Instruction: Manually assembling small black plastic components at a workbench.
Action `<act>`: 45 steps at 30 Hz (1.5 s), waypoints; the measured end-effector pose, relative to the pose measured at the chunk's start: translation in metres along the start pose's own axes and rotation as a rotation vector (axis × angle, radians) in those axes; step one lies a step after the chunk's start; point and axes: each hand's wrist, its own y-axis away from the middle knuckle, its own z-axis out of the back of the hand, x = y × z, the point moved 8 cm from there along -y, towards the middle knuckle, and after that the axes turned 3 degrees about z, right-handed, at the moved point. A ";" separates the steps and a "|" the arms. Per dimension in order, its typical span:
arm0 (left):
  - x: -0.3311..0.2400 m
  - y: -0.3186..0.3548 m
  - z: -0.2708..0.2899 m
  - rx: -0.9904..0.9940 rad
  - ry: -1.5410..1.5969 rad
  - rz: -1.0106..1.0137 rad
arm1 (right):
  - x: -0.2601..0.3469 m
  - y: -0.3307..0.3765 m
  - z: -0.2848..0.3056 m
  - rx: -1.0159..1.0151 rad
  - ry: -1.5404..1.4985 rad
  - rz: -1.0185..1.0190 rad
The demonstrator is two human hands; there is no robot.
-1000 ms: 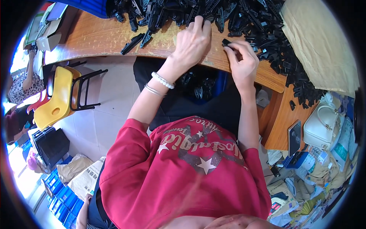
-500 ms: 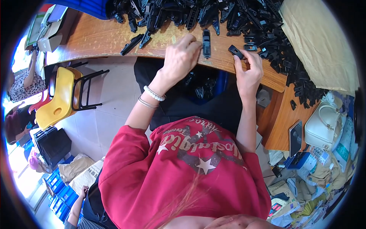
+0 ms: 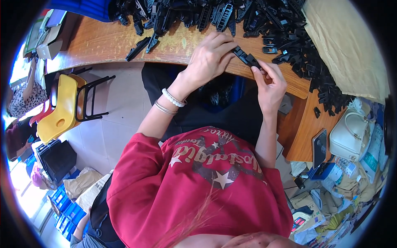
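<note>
My left hand [image 3: 211,56] pinches one end of a long black plastic toy-vehicle part [image 3: 241,53] just above the front of the table. A smaller black cab-like piece [image 3: 252,61] is between the thumb and fingers of my right hand [image 3: 271,84]. The two pieces touch end to end, slanting down to the right; whether they are joined, I cannot tell. Beyond my hands lies a pile of black plastic parts [image 3: 182,17], among them a ladder-shaped piece [image 3: 224,17]. Two loose slim parts [image 3: 138,48] rest to the left of my left hand.
The brown wooden table [image 3: 97,43] curves in front of me. Brown paper [image 3: 339,49], a white handbag [image 3: 349,136] and a phone [image 3: 319,149] are on the right. A yellow chair [image 3: 62,109] stands at left. Other people are partly visible at the far left and lower left.
The long part has gone from lying on the table to slanting between my hands. My left hand has moved right and now pinches it; the cab-like piece meets its end.
</note>
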 end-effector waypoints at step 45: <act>0.025 -0.004 0.030 0.020 -0.209 0.325 | 0.008 -0.008 -0.002 -0.055 0.396 0.263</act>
